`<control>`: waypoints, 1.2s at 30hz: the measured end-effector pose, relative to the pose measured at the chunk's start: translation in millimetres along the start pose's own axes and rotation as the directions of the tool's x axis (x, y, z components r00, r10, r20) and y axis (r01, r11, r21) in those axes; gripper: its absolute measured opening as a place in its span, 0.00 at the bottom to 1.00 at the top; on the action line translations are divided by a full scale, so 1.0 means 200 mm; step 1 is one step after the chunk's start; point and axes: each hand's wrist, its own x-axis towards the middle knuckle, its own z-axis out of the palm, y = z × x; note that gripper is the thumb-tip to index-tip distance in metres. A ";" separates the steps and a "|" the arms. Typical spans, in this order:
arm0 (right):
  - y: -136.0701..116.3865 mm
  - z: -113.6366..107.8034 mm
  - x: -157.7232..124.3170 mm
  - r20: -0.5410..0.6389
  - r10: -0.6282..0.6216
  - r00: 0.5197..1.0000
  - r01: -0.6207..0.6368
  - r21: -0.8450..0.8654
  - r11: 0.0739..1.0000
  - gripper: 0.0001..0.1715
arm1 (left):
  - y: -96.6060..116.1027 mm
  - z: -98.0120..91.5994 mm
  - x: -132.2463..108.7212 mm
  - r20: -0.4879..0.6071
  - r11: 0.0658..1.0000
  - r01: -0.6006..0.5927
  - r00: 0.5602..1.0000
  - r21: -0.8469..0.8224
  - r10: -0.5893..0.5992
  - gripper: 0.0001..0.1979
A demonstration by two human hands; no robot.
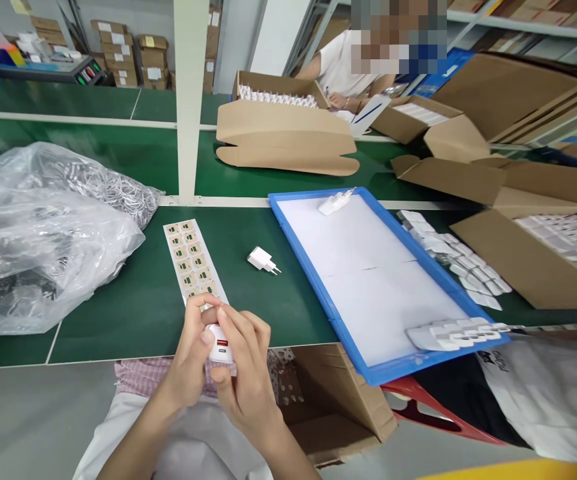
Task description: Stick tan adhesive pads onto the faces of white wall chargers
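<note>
Both my hands hold one white charger plug [219,345] at the near edge of the green table, its port face with an orange slot turned toward me. My left hand [192,353] wraps it from the left with the thumb on top. My right hand [244,373] grips it from the right, fingers curled over it. A strip of small green-and-gold stickers [188,257] lies on the table just beyond my fingers. A second white charger plug [262,259] lies alone on the table past the strip.
A blue-rimmed white tray [318,280] sits to the right with a charger [335,201] at its far end and a row of white parts [456,333] at its near corner. Clear plastic bags [43,227] lie left. Open cardboard boxes [533,260] stand right. A person [348,67] works across the table.
</note>
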 end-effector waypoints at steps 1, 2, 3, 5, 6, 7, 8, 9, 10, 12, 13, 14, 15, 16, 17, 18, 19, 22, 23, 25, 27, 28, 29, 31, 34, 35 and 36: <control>0.00 0.02 0.00 -0.015 0.002 1.000 -0.002 -0.005 1.000 0.37 | 0.00 0.01 0.01 -0.024 1.000 0.000 1.000 0.002 0.000 0.19; 0.00 0.05 0.00 -0.043 0.011 0.999 -0.011 -0.005 1.000 0.38 | 0.00 0.01 0.01 -0.049 1.000 -0.001 0.999 0.004 0.001 0.18; 0.01 0.07 -0.01 -0.077 0.023 0.997 -0.023 -0.002 1.000 0.38 | 0.00 0.02 0.02 -0.075 1.000 0.002 0.997 0.008 -0.002 0.18; 0.03 0.11 -0.01 -0.140 0.037 0.989 -0.035 0.017 0.999 0.36 | -0.01 0.02 0.02 -0.124 0.999 0.017 0.992 0.028 -0.013 0.17; 0.04 0.13 0.00 -0.163 0.036 0.986 -0.033 0.025 0.999 0.34 | -0.02 0.01 0.03 -0.144 0.999 0.028 0.989 0.042 -0.021 0.16; 0.05 0.14 0.00 -0.181 0.035 0.983 -0.029 0.032 0.999 0.33 | -0.02 0.01 0.03 -0.161 0.998 0.036 0.987 0.057 -0.027 0.16; 0.05 0.16 0.00 -0.194 0.033 0.980 -0.026 0.037 0.999 0.32 | -0.03 0.01 0.03 -0.178 0.996 0.044 0.984 0.072 -0.030 0.15; 0.06 0.17 0.00 -0.205 0.032 0.978 -0.025 0.039 0.999 0.31 | -0.03 0.00 0.03 -0.196 0.995 0.050 0.980 0.085 -0.032 0.14; 0.06 0.18 0.00 -0.214 0.032 0.976 -0.024 0.039 0.999 0.29 | -0.04 0.00 0.04 -0.215 0.993 0.059 0.976 0.098 -0.036 0.14; 0.07 0.20 0.00 -0.217 0.037 0.975 -0.029 0.039 0.999 0.28 | -0.05 0.00 0.04 -0.254 0.989 0.079 0.966 0.121 -0.046 0.13; 0.08 0.20 0.00 -0.210 0.047 0.977 -0.039 0.043 0.998 0.28 | -0.05 -0.01 0.05 -0.267 0.987 0.093 0.962 0.134 -0.055 0.12; 0.09 0.19 0.00 -0.196 0.063 0.979 -0.055 0.048 0.997 0.27 | -0.05 -0.02 0.06 -0.272 0.982 0.114 0.960 0.151 -0.069 0.12; 0.10 0.18 0.01 -0.169 0.082 0.982 -0.074 0.054 0.996 0.26 | -0.05 -0.02 0.06 -0.270 0.974 0.139 0.959 0.176 -0.088 0.11; 0.11 0.15 0.01 -0.125 0.098 0.987 -0.091 0.061 0.994 0.24 | -0.04 -0.04 0.07 -0.266 0.963 0.169 0.958 0.212 -0.109 0.12; 0.12 0.12 0.02 -0.069 0.104 0.992 -0.099 0.068 0.993 0.21 | -0.03 -0.05 0.08 -0.258 0.944 0.202 0.957 0.261 -0.133 0.13; 0.13 0.08 0.03 -0.002 0.102 0.995 -0.102 0.075 0.992 0.18 | -0.02 -0.06 0.08 -0.244 0.918 0.232 0.957 0.322 -0.157 0.14; 0.14 0.03 0.04 0.074 0.100 0.992 -0.106 0.085 0.991 0.17 | -0.01 -0.08 0.09 -0.218 0.886 0.254 0.959 0.389 -0.179 0.15; 0.16 -0.12 0.09 0.301 0.107 0.947 -0.146 0.108 0.983 0.24 | 0.02 -0.10 0.13 -0.083 0.760 0.255 0.963 0.597 -0.258 0.20; 0.17 -0.16 0.10 0.355 0.117 0.928 -0.164 0.104 0.981 0.26 | 0.02 -0.10 0.15 -0.038 0.720 0.230 0.962 0.654 -0.272 0.22; 0.20 -0.20 0.13 0.403 0.138 0.905 -0.189 0.088 0.978 0.26 | 0.02 -0.09 0.17 0.009 0.656 0.141 0.976 0.742 -0.220 0.24; 0.27 -0.20 0.15 0.357 0.192 0.914 -0.223 0.047 0.974 0.23 | 0.02 -0.09 0.18 0.005 0.615 0.042 0.997 0.787 -0.075 0.26; 0.32 -0.19 0.15 0.311 0.231 0.922 -0.249 0.017 0.968 0.22 | 0.02 -0.09 0.19 -0.022 0.607 0.017 1.000 0.795 0.002 0.27; 0.37 -0.16 0.16 0.255 0.271 0.928 -0.276 -0.019 0.961 0.21 | 0.03 -0.09 0.19 -0.064 0.608 0.015 0.996 0.794 0.059 0.28; 0.48 -0.10 0.16 0.142 0.329 0.934 -0.318 -0.093 0.943 0.20 | 0.05 -0.11 0.18 -0.167 0.631 0.066 0.981 0.773 0.103 0.27; 0.60 -0.02 0.16 0.020 0.354 0.935 -0.345 -0.183 0.921 0.18 | 0.10 -0.16 0.17 -0.267 0.649 0.143 0.959 0.747 0.096 0.26; 0.63 0.00 0.16 -0.013 0.352 0.936 -0.346 -0.218 0.913 0.17 | 0.11 -0.18 0.17 -0.282 0.652 0.155 0.955 0.742 0.094 0.27; 0.64 0.02 0.16 -0.041 0.345 0.938 -0.344 -0.257 0.903 0.17 | 0.11 -0.21 0.17 -0.293 0.657 0.165 0.952 0.736 0.088 0.27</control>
